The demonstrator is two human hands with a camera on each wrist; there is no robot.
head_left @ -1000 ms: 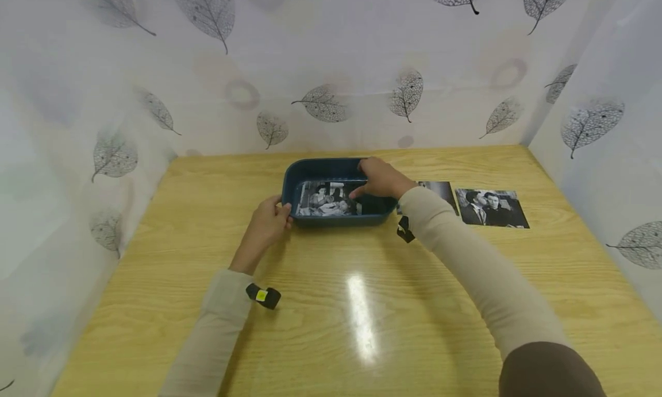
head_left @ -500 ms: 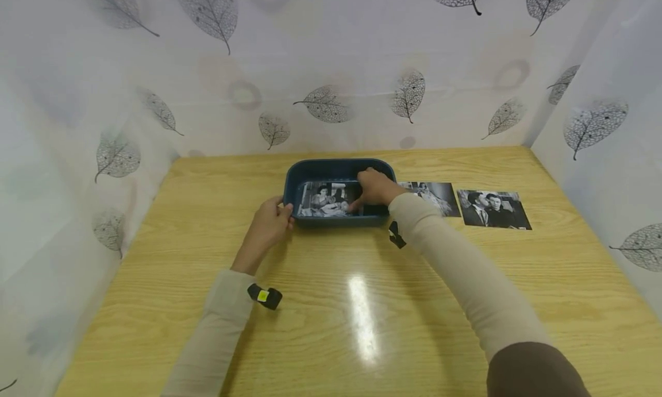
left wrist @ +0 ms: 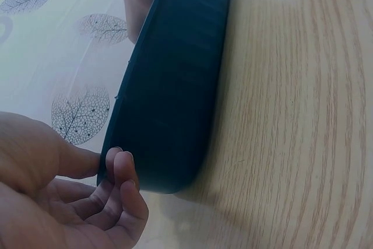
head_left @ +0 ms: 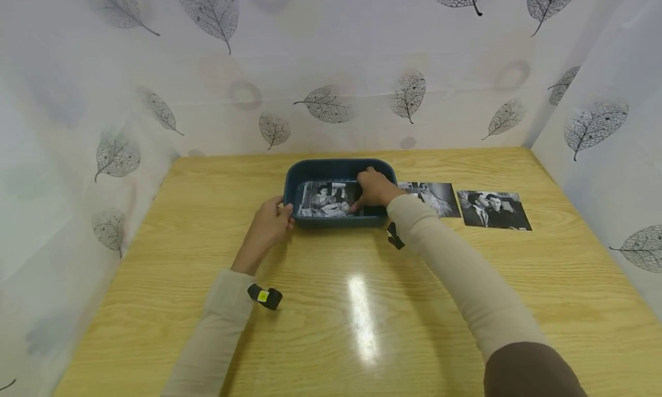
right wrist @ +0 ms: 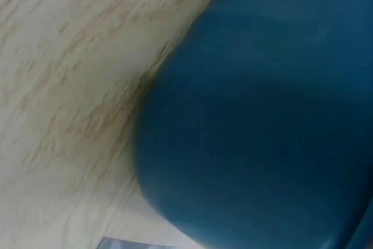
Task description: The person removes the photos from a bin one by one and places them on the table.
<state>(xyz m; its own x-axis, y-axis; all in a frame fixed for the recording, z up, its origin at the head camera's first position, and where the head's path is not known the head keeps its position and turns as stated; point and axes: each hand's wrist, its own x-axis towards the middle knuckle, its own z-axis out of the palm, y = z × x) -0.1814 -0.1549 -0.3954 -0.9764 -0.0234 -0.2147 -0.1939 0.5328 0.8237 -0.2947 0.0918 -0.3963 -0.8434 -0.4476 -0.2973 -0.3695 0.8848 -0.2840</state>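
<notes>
A dark blue rectangular storage bin (head_left: 339, 222) stands near the back of the table, and a black-and-white photo (head_left: 324, 200) lies inside it. My left hand (head_left: 268, 224) grips the bin's near left corner; the left wrist view shows the thumb at the rim and curled fingers (left wrist: 133, 205) against the outer wall. Inside the bin's right part is my right hand (head_left: 373, 189), with its thumb at the photo's right end. Its other fingertips are hidden, so I cannot tell whether it pinches the photo. The right wrist view shows only the bin's outer wall (right wrist: 250, 132) and the table.
Right of the bin lie two more black-and-white photos: a nearer one (head_left: 434, 199), partly covered by the right forearm, and a farther one (head_left: 493, 209). A leaf-patterned curtain (head_left: 331, 58) encloses the wooden table (head_left: 310, 328) at the back and sides.
My right hand has moved from the bin's far rim down into the bin, its fingers drawn closer to the thumb, then stayed nearly still. The left hand keeps its grip on the corner.
</notes>
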